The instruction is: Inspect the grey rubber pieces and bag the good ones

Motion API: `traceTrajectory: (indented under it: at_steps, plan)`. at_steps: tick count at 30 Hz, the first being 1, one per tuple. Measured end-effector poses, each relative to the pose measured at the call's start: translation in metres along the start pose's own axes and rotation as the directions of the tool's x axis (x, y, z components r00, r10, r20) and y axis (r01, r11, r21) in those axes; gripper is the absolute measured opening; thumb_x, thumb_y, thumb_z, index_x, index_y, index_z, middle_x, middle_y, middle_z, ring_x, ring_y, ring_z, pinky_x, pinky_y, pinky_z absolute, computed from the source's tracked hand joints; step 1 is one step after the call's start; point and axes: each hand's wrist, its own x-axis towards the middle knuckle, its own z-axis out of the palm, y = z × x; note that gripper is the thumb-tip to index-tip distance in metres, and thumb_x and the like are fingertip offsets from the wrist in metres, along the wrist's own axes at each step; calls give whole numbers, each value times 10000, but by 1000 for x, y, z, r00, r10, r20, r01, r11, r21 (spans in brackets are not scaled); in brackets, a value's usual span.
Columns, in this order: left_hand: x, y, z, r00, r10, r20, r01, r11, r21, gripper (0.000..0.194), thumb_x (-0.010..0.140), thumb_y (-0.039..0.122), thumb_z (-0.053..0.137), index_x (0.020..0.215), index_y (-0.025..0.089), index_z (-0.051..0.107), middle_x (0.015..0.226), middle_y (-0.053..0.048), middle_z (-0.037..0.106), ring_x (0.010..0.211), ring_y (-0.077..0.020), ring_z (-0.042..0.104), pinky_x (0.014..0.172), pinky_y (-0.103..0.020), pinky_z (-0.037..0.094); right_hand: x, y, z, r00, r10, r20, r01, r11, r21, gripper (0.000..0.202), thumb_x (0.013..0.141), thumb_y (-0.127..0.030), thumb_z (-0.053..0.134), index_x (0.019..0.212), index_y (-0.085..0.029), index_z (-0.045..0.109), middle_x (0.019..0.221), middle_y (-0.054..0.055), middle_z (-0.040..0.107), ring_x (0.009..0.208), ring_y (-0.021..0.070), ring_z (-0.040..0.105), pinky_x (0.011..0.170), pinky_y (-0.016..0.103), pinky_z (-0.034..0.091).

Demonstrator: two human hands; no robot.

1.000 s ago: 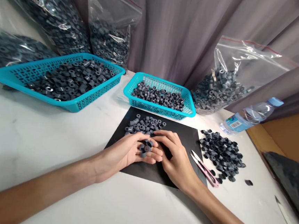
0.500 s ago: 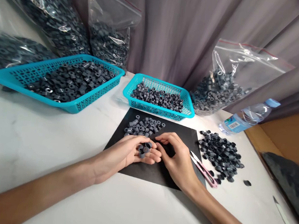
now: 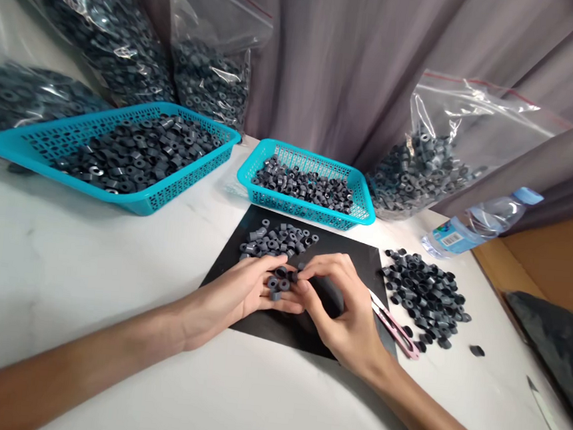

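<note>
My left hand (image 3: 253, 282) lies palm up over the black mat (image 3: 281, 328), fingers slightly curled around several small grey plastic rings (image 3: 275, 284). Just at its fingertips, my right hand (image 3: 342, 300) pinches a small dark plastic piece (image 3: 296, 276) between thumb and index finger. Whether that piece is a ring or a cap I cannot tell. Beyond the left hand, a heap of grey plastic rings (image 3: 277, 239) lies on the mat. Pink-handled thread snips (image 3: 397, 328) rest by the mat's right edge, next to a pile of black-grey caps (image 3: 425, 294).
Two turquoise baskets, a larger one (image 3: 147, 203) at left and a smaller one (image 3: 311, 212) in the middle, hold grey parts. Clear bags of parts (image 3: 210, 81) stand behind. At right are a bag (image 3: 420, 173), a water bottle (image 3: 481, 222) and a thin pointed tool (image 3: 549, 419).
My right hand has come closer to the left fingers and now pinches a small dark piece there. The rings in my left palm have shifted and spread.
</note>
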Motion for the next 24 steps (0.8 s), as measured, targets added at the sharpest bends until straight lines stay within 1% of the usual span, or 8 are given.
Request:
traceTrajectory:
  at_steps: [3, 6, 9, 13, 17, 19, 24]
  plan:
    - [0, -1, -1, 1000, 5, 3, -5, 1000, -3, 165, 935, 253, 573, 898, 139, 686, 1007, -88, 708, 926, -214, 668, 922, -437, 563, -1, -2, -2, 999, -21, 24, 22, 1000, -8, 111, 901, -136, 575, 941, -227, 624, 947, 50, 635, 922, 211, 586, 826, 386, 485]
    - [1, -1, -2, 1000, 14, 11, -14, 1000, 3, 176, 934, 246, 573, 871, 131, 691, 1007, -90, 704, 965, -226, 665, 957, -449, 551, -1, -3, -4, 998, -45, 41, 46, 999, -6, 109, 878, -122, 563, 895, -220, 607, 905, 45, 628, 882, 207, 578, 789, 377, 476]
    - [1, -1, -2, 999, 51, 7, -51, 999, -1, 180, 920, 241, 596, 846, 124, 712, 1029, -100, 701, 1058, -253, 638, 967, -455, 552, -1, -2, -3, 998, -35, 61, 35, 999, -1, 115, 884, -119, 542, 886, -222, 593, 878, 39, 634, 861, 202, 578, 771, 368, 475]
    - [0, 0, -2, 996, 88, -17, -87, 996, 35, 115, 860, 229, 682, 858, 141, 756, 1069, -89, 709, 1137, -274, 614, 1004, -452, 539, -2, 1, 0, 1000, 11, 24, -12, 1000, 15, 103, 910, -149, 551, 955, -226, 601, 921, 41, 646, 872, 198, 590, 786, 361, 488]
    - [-1, 2, -1, 996, 81, 45, -84, 994, 75, 126, 877, 224, 668, 911, 165, 773, 1078, -72, 730, 1168, -256, 614, 1063, -409, 496, -4, 6, 3, 994, 108, -12, -106, 989, 100, 130, 919, -194, 600, 1042, -235, 600, 943, 38, 643, 868, 188, 610, 789, 344, 517]
    - [0, 2, -2, 995, 74, 62, -81, 990, 113, 141, 890, 230, 657, 964, 170, 760, 1128, -68, 725, 1175, -248, 619, 1080, -386, 479, -4, 8, 3, 991, 135, -9, -133, 980, 147, 113, 924, -198, 614, 1031, -236, 613, 949, 35, 649, 869, 181, 616, 803, 341, 524]
    - [0, 1, -5, 997, 67, 49, -76, 974, 211, 173, 894, 261, 668, 1041, 177, 701, 1217, -71, 697, 1193, -246, 621, 1084, -369, 462, -4, 10, 4, 987, 160, -19, -153, 965, 211, 111, 921, -208, 637, 1027, -236, 617, 965, 33, 657, 882, 177, 625, 828, 346, 530]
